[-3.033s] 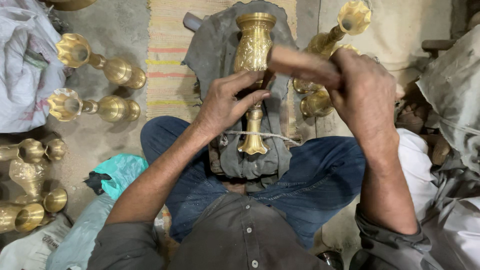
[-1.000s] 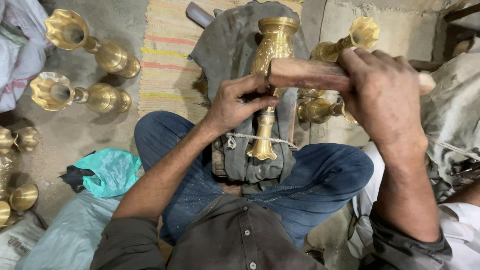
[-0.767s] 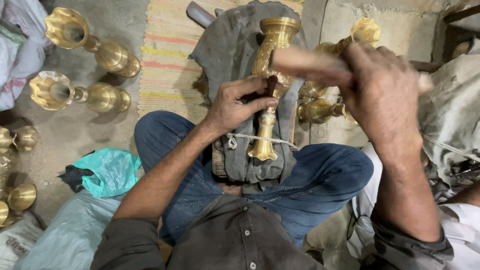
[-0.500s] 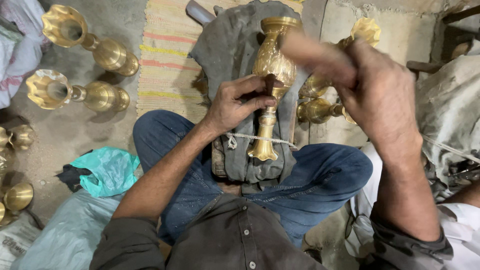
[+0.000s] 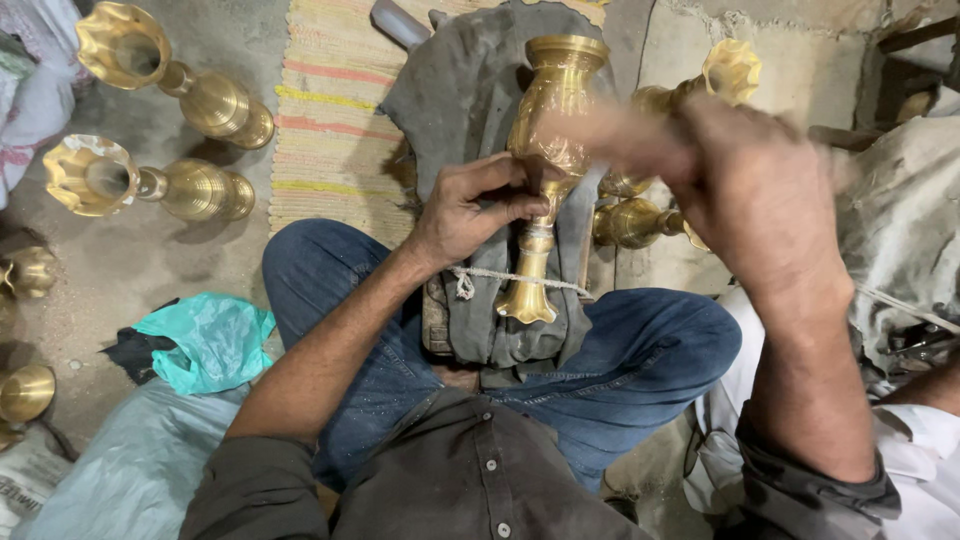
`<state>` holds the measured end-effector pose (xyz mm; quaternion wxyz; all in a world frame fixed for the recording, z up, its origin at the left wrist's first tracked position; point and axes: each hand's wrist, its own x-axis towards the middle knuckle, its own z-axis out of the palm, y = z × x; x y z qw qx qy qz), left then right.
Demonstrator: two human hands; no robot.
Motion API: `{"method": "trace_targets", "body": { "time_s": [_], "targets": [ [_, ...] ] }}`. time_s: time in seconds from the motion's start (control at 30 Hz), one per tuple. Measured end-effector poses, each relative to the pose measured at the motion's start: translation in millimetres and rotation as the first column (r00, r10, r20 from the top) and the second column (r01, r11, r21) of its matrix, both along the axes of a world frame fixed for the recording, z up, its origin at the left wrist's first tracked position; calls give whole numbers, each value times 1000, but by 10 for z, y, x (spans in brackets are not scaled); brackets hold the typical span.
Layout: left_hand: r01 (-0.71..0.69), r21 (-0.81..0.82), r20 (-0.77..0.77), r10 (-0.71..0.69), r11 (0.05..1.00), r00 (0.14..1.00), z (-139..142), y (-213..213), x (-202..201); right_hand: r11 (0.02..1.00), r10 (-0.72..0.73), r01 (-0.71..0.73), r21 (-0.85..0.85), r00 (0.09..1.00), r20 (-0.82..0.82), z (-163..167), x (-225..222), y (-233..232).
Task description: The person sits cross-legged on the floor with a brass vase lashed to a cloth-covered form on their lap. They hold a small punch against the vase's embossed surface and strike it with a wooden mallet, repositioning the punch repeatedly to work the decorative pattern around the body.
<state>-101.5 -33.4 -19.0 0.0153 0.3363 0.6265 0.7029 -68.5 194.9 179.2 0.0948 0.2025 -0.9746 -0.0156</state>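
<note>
A tall brass vase (image 5: pixel 556 95) lies on a grey cloth-covered block (image 5: pixel 455 90) between my knees. A white cord (image 5: pixel 510 277) ties it down near its foot. My left hand (image 5: pixel 468 208) rests on the cloth, fingers pinched tight against the vase's narrow waist; I cannot tell if a small tool sits between them. My right hand (image 5: pixel 748 195) hovers to the right of the vase. It is closed on a wooden mallet (image 5: pixel 600 128), which shows as a blur across the vase's body.
Two finished brass vases (image 5: pixel 165 80) (image 5: pixel 140 183) lie on the floor at the left, with several more (image 5: pixel 25 392) along the left edge. More brass pieces (image 5: pixel 640 222) lie right of the block. A teal plastic bag (image 5: pixel 205 338) sits by my left knee, and a striped mat (image 5: pixel 330 110) lies beyond it.
The mallet in my right hand has swung down and left across the vase and is now motion-blurred. My left hand has stayed pinched at the vase's waist.
</note>
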Motion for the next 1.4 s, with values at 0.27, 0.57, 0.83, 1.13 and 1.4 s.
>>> {"method": "trace_targets", "body": {
  "time_s": [0.27,0.57,0.83,1.13,1.4],
  "targets": [
    [-46,-10,142,47,999,989,-48,-29,51,996,-34,31,87,999,25,-137,-100,-85],
    [-490,292,453,333,821,827,-88,-369,387,952,-214,292,-95,853,476,-347,-667,-433],
    [-478,69,462,396,876,794,56,-443,630,612,250,165,-773,887,387,-772,-627,134],
    [-270,-386,2,294,882,956,566,460,487,395,207,184,-900,937,283,-977,-222,414],
    [-241,-559,-213,143,794,966,645,751,359,688,-255,352,-635,936,242,-1018,526,895]
  ]
}}
